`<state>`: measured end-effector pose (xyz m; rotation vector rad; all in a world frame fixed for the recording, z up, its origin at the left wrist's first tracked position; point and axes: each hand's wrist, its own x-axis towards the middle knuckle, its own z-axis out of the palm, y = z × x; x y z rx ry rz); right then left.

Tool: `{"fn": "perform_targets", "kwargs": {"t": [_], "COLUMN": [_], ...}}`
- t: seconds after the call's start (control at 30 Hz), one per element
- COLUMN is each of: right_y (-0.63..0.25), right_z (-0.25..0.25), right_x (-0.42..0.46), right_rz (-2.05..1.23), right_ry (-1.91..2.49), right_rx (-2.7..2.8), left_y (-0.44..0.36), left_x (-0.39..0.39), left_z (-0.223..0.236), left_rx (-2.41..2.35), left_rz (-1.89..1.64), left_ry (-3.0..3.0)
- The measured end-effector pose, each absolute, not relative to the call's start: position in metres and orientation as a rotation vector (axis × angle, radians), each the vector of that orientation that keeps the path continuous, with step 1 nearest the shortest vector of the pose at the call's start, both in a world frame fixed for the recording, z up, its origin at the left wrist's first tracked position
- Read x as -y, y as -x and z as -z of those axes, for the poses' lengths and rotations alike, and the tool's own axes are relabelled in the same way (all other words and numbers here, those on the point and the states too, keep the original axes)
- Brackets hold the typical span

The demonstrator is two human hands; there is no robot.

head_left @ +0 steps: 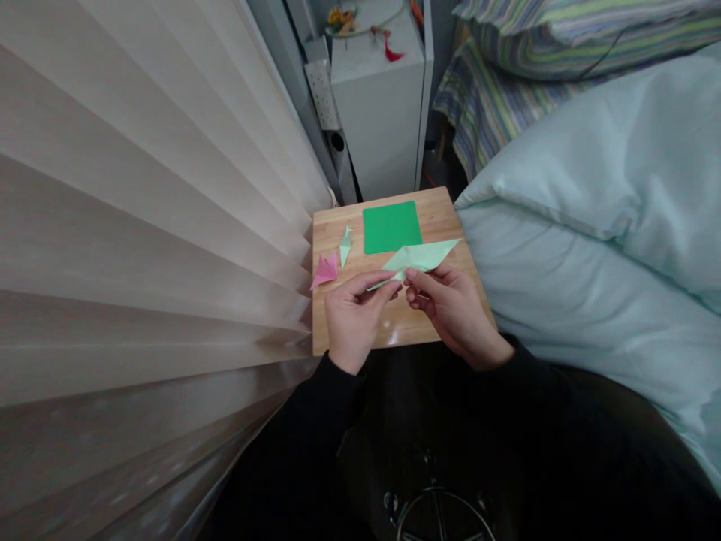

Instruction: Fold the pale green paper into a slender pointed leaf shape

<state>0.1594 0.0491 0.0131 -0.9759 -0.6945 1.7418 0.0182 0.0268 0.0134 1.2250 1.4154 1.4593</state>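
My left hand [354,312] and my right hand [451,308] both pinch a pale green folded paper [420,257] just above a small wooden table [405,327]. The paper is a long pointed shape that reaches up and to the right. Each hand's fingertips close on its lower left end, the left from the left side and the right from the right. A dark green square sheet [391,227] lies flat on the table behind the hands. A small pale green folded figure [345,246] and a pink folded figure [325,270] lie at the table's left edge.
A pleated pale curtain [140,248] fills the left side. A light blue duvet [597,248] lies right of the table, with striped bedding [507,83] behind it. A white cabinet [383,105] stands beyond the table. A stool base [433,511] shows below.
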Motion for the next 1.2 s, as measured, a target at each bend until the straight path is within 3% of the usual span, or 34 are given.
{"fn": "perform_targets", "kwargs": {"t": [0.53,0.7,0.9,1.03,1.2], "right_y": [-0.164,-0.164,-0.169,-0.174,-0.176], "right_z": [-0.012,-0.010,-0.006,-0.003,-0.001], "right_x": [-0.053,-0.053,-0.056,-0.060,-0.062], "right_rz": [-1.593,-1.604,-1.576,-1.405,-1.318], "right_ry": [1.116,1.135,1.186,1.160,1.181], "right_rx": [0.554,0.529,1.119,1.586,1.453], "left_y": [-0.014,-0.006,-0.003,-0.007,-0.008], "left_x": [-0.029,-0.030,-0.028,-0.030,-0.035], "left_z": [-0.013,-0.013,-0.020,-0.012,-0.003], "left_rx": [-1.461,-1.556,-1.655,-1.441,-1.348], "left_rz": [-1.542,-1.577,-1.407,-1.192,-1.235], "left_ry": [-1.005,-1.191,-1.759,-1.627,-1.281]}}
